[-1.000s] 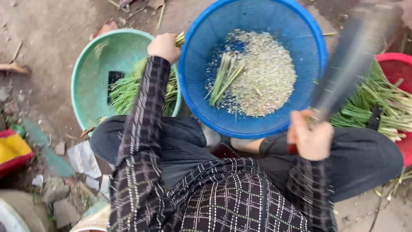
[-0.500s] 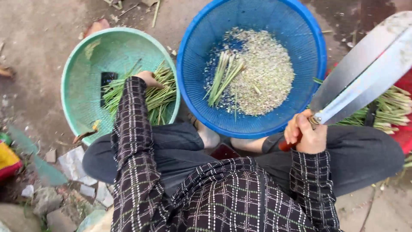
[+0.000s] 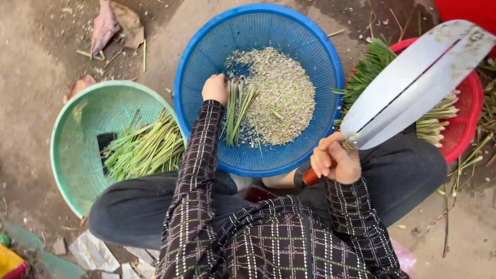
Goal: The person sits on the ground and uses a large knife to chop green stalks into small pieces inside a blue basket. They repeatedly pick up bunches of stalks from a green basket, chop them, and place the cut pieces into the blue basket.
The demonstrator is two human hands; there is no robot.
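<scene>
The blue basket [image 3: 206, 46] fills the upper middle of the frame, holding chopped bits and a small bundle of green stalks [image 3: 236, 111] whose long axis runs nearly top to bottom. The cleaver [image 3: 413, 82] slants from lower middle up to the upper right corner, blade pointing upper right. The right hand [image 3: 335, 163] is wrapped tight around its reddish handle, which is mostly hidden. The left hand [image 3: 215, 88] rests curled on the stalks' upper ends; its fingers are hidden, so the hold cannot be told.
</scene>
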